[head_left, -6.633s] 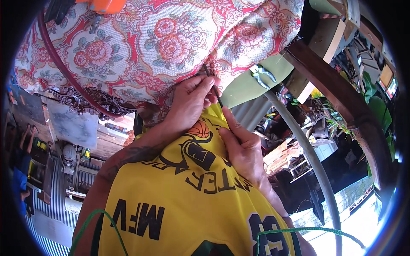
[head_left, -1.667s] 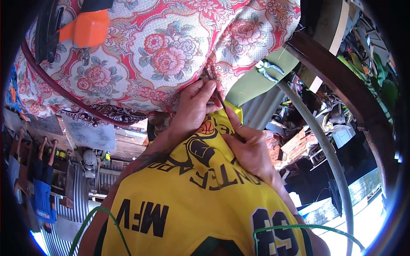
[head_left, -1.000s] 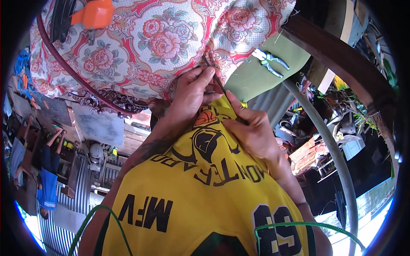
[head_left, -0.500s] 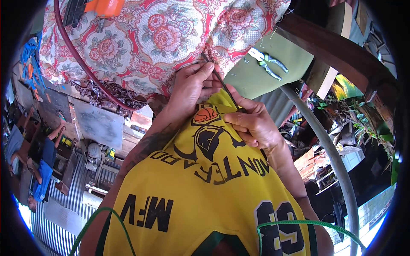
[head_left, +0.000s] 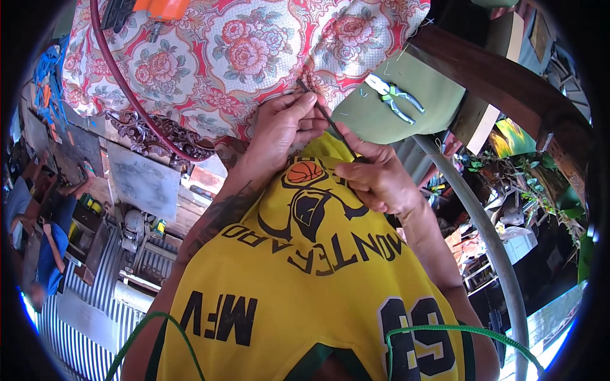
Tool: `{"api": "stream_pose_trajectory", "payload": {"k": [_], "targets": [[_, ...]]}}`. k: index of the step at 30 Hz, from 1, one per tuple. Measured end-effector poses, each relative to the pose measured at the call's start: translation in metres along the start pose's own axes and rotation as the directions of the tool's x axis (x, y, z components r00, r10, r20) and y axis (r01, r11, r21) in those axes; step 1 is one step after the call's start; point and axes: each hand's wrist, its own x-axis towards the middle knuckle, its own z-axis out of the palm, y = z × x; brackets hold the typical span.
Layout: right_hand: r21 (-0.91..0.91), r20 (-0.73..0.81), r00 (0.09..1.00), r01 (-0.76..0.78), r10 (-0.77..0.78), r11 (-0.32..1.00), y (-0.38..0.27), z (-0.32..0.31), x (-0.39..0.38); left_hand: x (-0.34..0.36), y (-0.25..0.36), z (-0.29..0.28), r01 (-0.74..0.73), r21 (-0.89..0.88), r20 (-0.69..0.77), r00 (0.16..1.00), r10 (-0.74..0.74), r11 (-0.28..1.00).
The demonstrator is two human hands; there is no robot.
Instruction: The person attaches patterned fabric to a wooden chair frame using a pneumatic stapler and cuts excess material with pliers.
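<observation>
My right hand (head_left: 378, 181) is closed around the dark handle end of a slim tool with a long thin shaft (head_left: 335, 130), perhaps a screwdriver. The shaft slants up and left, and its tip meets the floral upholstery fabric (head_left: 254, 47) near a pulled, gathered fold. Beside that tip, my left hand (head_left: 286, 120) is closed, thumb and fingers pinched along the shaft and the fabric's lower edge. What exactly lies between those fingertips is partly hidden. Pliers (head_left: 395, 98) with green and dark handles lie on a green padded surface (head_left: 438, 105) to the right.
A dark red hose (head_left: 117, 79) curves over the fabric at left, near an orange and black tool (head_left: 159, 7). Carved dark wood (head_left: 159, 136) shows beneath the fabric. A wooden beam (head_left: 502, 82) and grey pipe (head_left: 489, 235) stand right. Another person (head_left: 54, 247) is at far left.
Both hands keep nearly the same hold, with the right hand and tool shifted very slightly. The surroundings shift a little with the view.
</observation>
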Motion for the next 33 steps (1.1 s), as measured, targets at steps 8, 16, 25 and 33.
{"api": "stream_pose_trajectory", "payload": {"k": [8,16,25,33], "targets": [[0.386,0.259,0.957,-0.228,0.132,0.894,-0.005,-0.018,0.001,0.0,-0.001,0.004,-0.016,0.005,-0.042,0.999,0.016,1.0],[0.345,0.207,0.972,-0.176,0.108,0.922,-0.002,-0.013,0.0,0.0,-0.004,0.004,-0.037,-0.024,-0.044,0.998,0.036,0.999],[0.731,0.467,0.884,-0.365,-0.032,0.577,0.014,-0.024,0.013,0.002,-0.003,0.006,-0.082,-0.029,-0.087,0.993,0.079,0.996],[0.696,0.485,0.875,-0.389,0.004,0.604,0.014,-0.032,0.01,-0.005,-0.005,0.011,-0.101,-0.034,-0.111,0.989,0.096,0.994]]}}
